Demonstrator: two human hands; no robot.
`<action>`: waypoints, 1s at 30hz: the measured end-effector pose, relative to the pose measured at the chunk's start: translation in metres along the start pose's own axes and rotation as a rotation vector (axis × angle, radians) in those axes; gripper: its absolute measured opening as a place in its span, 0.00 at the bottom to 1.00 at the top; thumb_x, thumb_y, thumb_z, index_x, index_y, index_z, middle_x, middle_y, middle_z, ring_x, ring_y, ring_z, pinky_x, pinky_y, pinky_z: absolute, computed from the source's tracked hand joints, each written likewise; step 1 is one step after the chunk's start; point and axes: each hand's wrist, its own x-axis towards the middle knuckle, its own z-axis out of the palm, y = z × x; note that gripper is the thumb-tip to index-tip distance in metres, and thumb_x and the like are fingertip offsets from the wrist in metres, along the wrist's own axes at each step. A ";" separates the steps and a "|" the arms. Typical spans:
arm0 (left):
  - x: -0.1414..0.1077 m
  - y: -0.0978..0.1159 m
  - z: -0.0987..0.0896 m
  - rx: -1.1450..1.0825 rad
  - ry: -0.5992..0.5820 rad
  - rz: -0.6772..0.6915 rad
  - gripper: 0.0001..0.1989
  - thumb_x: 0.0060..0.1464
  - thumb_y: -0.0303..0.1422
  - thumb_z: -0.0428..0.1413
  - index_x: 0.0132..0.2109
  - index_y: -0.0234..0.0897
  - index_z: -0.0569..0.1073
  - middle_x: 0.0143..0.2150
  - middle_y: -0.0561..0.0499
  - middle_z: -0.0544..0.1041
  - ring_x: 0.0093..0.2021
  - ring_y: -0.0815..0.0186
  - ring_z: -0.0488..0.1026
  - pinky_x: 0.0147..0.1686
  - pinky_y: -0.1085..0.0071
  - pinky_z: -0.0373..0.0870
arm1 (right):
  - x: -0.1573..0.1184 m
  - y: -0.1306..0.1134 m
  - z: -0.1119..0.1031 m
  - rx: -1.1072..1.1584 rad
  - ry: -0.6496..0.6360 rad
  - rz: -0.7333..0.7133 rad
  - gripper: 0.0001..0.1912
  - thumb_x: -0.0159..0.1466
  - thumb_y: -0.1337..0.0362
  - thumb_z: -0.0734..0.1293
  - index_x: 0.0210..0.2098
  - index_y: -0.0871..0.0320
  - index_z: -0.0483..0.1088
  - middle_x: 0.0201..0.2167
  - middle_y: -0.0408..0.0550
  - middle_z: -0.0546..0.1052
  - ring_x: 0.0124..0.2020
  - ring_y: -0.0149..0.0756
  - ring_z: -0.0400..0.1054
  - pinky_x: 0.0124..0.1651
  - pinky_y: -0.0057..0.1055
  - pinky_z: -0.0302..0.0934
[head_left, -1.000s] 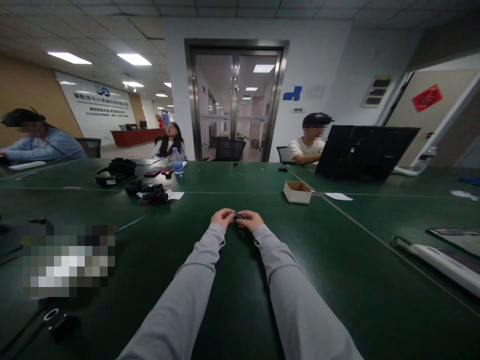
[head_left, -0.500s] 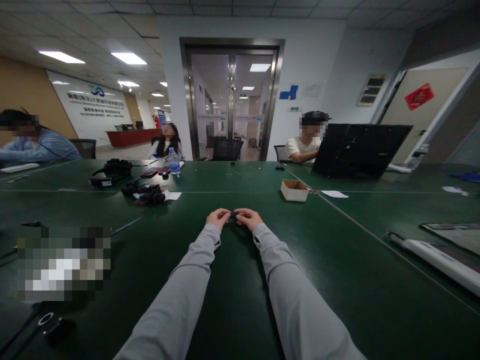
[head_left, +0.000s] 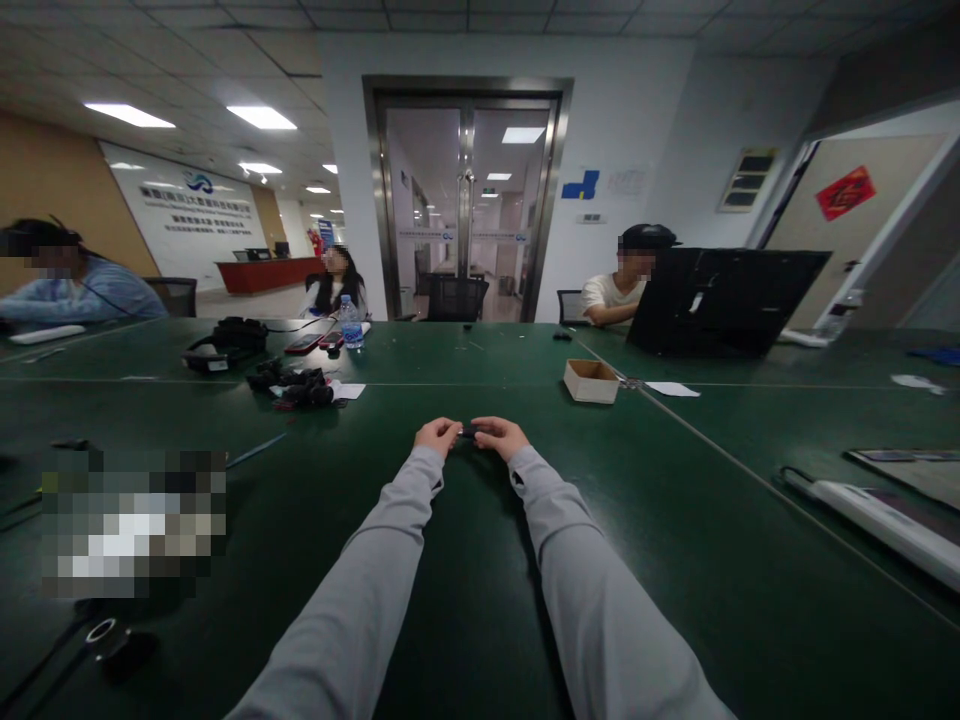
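Note:
Both of my arms, in grey sleeves, reach forward over the dark green table (head_left: pixel 480 600). My left hand (head_left: pixel 437 436) and my right hand (head_left: pixel 502 438) face each other just above it, fingers pinched. Between the fingertips is a small, dark, slim object (head_left: pixel 468 433), lying roughly level, with a paler bit at its left end. The left fingers grip that left end, and the right fingers hold the other. It is too small for me to make out its kind, and the fingers partly cover it.
An open cardboard box (head_left: pixel 591 382) stands ahead to the right. Tangled black gear (head_left: pixel 294 384), a headset (head_left: pixel 225 343) and a water bottle (head_left: pixel 350 323) are at the left. A large monitor (head_left: pixel 724 300) and a white power strip (head_left: pixel 885 520) occupy the right. Several people sit around the table.
My hands have drawn slightly apart, so more of the small dark object shows between the fingertips, with its paler left end visible. The view has shifted a little.

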 end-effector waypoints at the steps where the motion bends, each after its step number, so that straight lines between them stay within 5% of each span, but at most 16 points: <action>1: 0.000 0.000 0.001 -0.001 0.005 -0.005 0.11 0.43 0.39 0.55 0.27 0.34 0.72 0.18 0.55 0.69 0.17 0.74 0.64 0.19 0.79 0.63 | 0.000 0.000 0.000 0.003 -0.001 0.001 0.22 0.42 0.63 0.73 0.37 0.62 0.71 0.25 0.45 0.73 0.24 0.30 0.68 0.31 0.29 0.65; 10: -0.002 0.001 0.002 -0.012 -0.007 -0.026 0.12 0.43 0.41 0.55 0.26 0.34 0.71 0.18 0.54 0.69 0.19 0.73 0.65 0.19 0.78 0.63 | -0.001 -0.002 0.001 0.041 0.009 0.023 0.20 0.43 0.65 0.73 0.37 0.62 0.71 0.26 0.45 0.73 0.23 0.29 0.67 0.29 0.27 0.64; 17: -0.003 0.003 -0.002 -0.128 -0.106 0.084 0.11 0.40 0.33 0.58 0.34 0.33 0.72 0.30 0.49 0.74 0.24 0.72 0.69 0.22 0.77 0.66 | 0.000 -0.002 0.001 0.069 0.022 0.041 0.17 0.45 0.67 0.72 0.35 0.62 0.71 0.23 0.43 0.73 0.21 0.27 0.67 0.26 0.23 0.64; 22: -0.007 0.010 -0.001 -0.152 -0.101 0.055 0.19 0.38 0.31 0.61 0.41 0.34 0.69 0.38 0.47 0.73 0.25 0.74 0.69 0.23 0.78 0.68 | 0.000 -0.002 0.001 0.077 0.013 0.047 0.16 0.47 0.68 0.72 0.36 0.62 0.71 0.23 0.44 0.73 0.21 0.27 0.67 0.26 0.23 0.63; 26: -0.011 0.016 0.002 -0.060 -0.039 -0.097 0.17 0.50 0.40 0.52 0.45 0.36 0.65 0.30 0.52 0.71 0.15 0.77 0.65 0.15 0.79 0.63 | 0.001 -0.001 0.001 0.059 0.012 0.051 0.16 0.47 0.68 0.72 0.36 0.63 0.71 0.22 0.43 0.73 0.22 0.27 0.67 0.26 0.23 0.63; 30: -0.012 0.017 0.003 -0.004 -0.078 -0.050 0.12 0.52 0.34 0.51 0.45 0.36 0.65 0.25 0.55 0.67 0.15 0.77 0.63 0.13 0.81 0.60 | 0.002 0.001 0.000 0.054 0.005 0.049 0.17 0.46 0.67 0.72 0.36 0.63 0.71 0.22 0.44 0.73 0.21 0.27 0.66 0.26 0.23 0.63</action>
